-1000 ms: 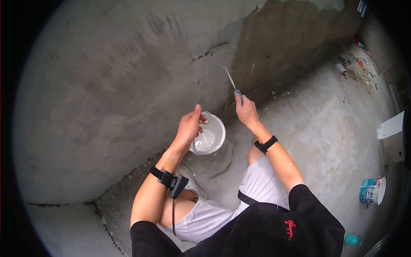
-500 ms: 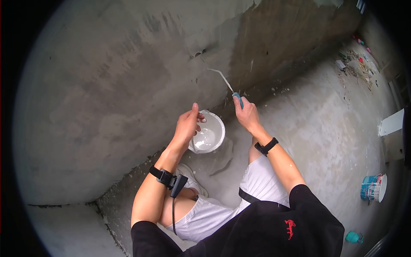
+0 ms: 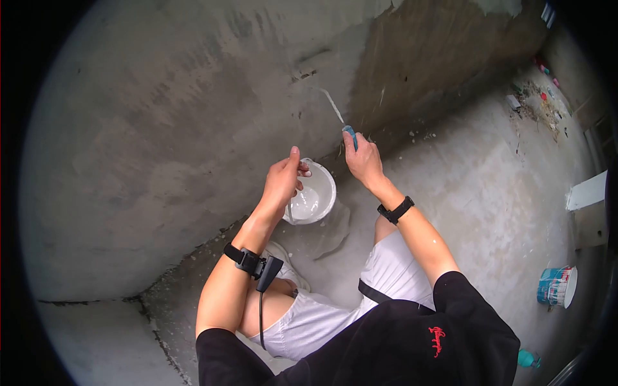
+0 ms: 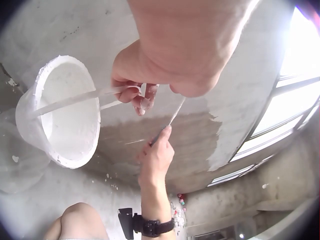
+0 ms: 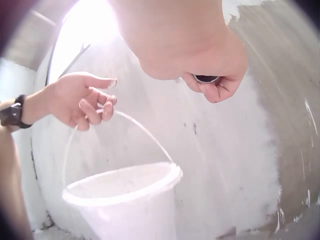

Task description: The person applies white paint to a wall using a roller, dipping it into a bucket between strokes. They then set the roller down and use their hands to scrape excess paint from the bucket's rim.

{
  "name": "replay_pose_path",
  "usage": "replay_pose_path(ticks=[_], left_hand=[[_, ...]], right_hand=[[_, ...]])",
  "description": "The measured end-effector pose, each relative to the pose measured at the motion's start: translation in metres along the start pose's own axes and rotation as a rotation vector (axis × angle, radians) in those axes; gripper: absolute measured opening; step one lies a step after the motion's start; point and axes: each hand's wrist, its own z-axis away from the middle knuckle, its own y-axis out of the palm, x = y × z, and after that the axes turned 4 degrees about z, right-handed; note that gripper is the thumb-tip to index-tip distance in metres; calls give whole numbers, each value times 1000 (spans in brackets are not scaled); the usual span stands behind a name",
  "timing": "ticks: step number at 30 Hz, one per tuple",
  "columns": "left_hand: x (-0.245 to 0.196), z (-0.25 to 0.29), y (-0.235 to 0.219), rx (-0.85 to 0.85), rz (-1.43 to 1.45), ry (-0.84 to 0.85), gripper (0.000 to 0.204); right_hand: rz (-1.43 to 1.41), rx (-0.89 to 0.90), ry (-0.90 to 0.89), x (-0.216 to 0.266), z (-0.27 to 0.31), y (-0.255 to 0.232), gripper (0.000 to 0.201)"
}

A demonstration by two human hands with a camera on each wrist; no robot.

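Observation:
My left hand (image 3: 283, 183) holds the thin white handle (image 5: 142, 129) of a white bucket (image 3: 333, 193) on its curled fingers, thumb pointing up. The bucket hangs close by the wall, and in the head view wet white stuff (image 3: 309, 204) shows inside it. White smears mark these fingertips. To the right, my right hand (image 3: 365, 161) grips a blue-handled tool (image 3: 349, 136) whose thin white-coated end (image 3: 333, 106) reaches up to the wall, its tip bent to the left. That end is seen edge-on, so its kind does not show. Only the round handle end (image 5: 206, 78) shows in the right wrist view.
The wall (image 3: 193, 141) is pale grey on the left, with a brown bare area (image 3: 425, 64) on the right and a small hole (image 3: 308, 75) above the tool. A paint-smeared blue pail (image 3: 552, 286) stands on the floor at right. Debris (image 3: 544, 106) lies farther back.
The tool's tip went down the wall a little, then back up towards the hole, with my right hand following. My left hand and the bucket have risen slightly in view.

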Motion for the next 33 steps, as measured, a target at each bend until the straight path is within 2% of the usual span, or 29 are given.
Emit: replay_pose_path(ticks=[4, 10, 16, 19, 25, 33], left_hand=[[-1, -1, 2, 3, -13, 9, 59], [-3, 1, 5, 15, -24, -1, 58], [2, -2, 3, 14, -30, -8, 58], [2, -2, 3, 9, -23, -19, 58], [-1, 0, 3, 1, -4, -16, 58], [1, -1, 0, -5, -2, -2, 58]], right_hand=[[39, 101, 92, -27, 28, 9, 44], [93, 120, 138, -54, 56, 30, 44], [70, 64, 35, -43, 30, 18, 42], [123, 77, 49, -27, 19, 9, 42], [90, 42, 53, -28, 28, 22, 43], [178, 177, 170, -69, 67, 34, 48]])
